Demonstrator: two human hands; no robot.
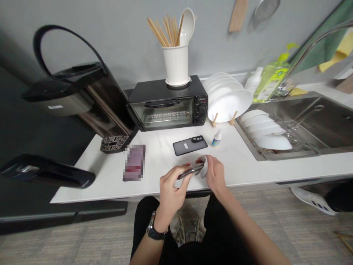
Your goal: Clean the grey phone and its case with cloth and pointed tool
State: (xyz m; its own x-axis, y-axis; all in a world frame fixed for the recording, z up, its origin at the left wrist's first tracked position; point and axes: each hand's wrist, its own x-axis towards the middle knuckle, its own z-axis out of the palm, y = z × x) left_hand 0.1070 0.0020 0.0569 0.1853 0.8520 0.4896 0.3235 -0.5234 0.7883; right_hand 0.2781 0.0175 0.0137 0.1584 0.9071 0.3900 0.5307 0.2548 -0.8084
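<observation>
Over the counter's front edge, my left hand (174, 186) is closed around a thin dark phone (190, 172), seen nearly edge-on. My right hand (215, 171) pinches a small white cloth (204, 167) against the phone's right end; its fingertips are partly hidden behind it. Just beyond both hands lies a dark grey phone case or phone (190, 145), with round camera openings at its right end; I cannot tell which it is. A small white bottle (217, 138) with a blue and yellow label stands upright to its right.
A purple flat item (135, 162), partly pixelated, lies left on the white counter (157, 143). Behind are a black toaster oven (165, 110) and a water dispenser (104, 103). White plates (228, 99) stand in a rack beside the sink (317, 117). Another person's shoe (313, 200) shows at right.
</observation>
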